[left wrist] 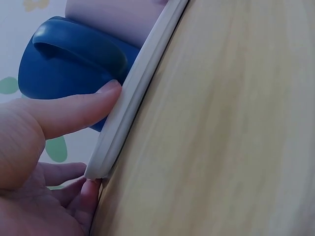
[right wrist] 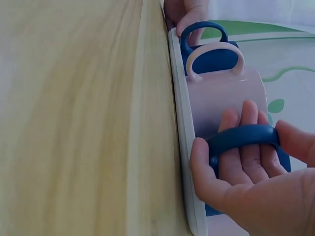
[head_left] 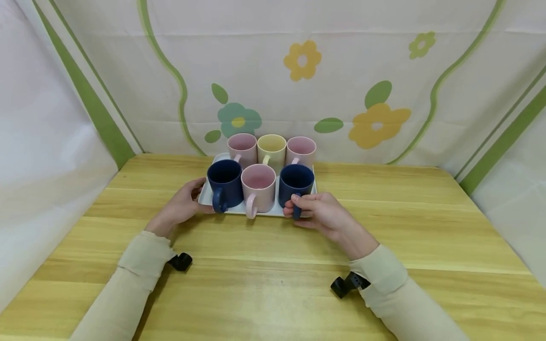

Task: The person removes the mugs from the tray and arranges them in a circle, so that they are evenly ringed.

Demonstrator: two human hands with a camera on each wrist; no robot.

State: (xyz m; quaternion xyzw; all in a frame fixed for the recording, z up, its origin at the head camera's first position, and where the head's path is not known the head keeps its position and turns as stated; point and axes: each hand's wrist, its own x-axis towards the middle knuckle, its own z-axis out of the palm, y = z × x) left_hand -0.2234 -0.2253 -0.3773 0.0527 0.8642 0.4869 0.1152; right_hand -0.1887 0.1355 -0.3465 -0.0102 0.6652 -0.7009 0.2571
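A white rectangular tray (head_left: pixel 273 212) on the table carries several mugs in two rows. My left hand (head_left: pixel 182 204) holds the tray's front left corner, thumb on the front rim and fingers curled at the side in the left wrist view. Close by that thumb stands a dark blue mug (head_left: pixel 227 183), its handle facing me. At the tray's front right, my right hand (head_left: pixel 322 214) grips the handle of another dark blue mug (head_left: pixel 297 177). Several fingers pass behind that handle (right wrist: pixel 241 136) in the right wrist view. Between the two blue mugs stands a pink mug (head_left: pixel 261 189).
Behind, in the tray's back row, are a pink mug (head_left: pixel 244 146), a pale yellow mug (head_left: pixel 273 154) and another pink mug (head_left: pixel 302 150). The tray lies near the back of the wooden table (head_left: pixel 256 284), before a flower-patterned curtain (head_left: pixel 256 61).
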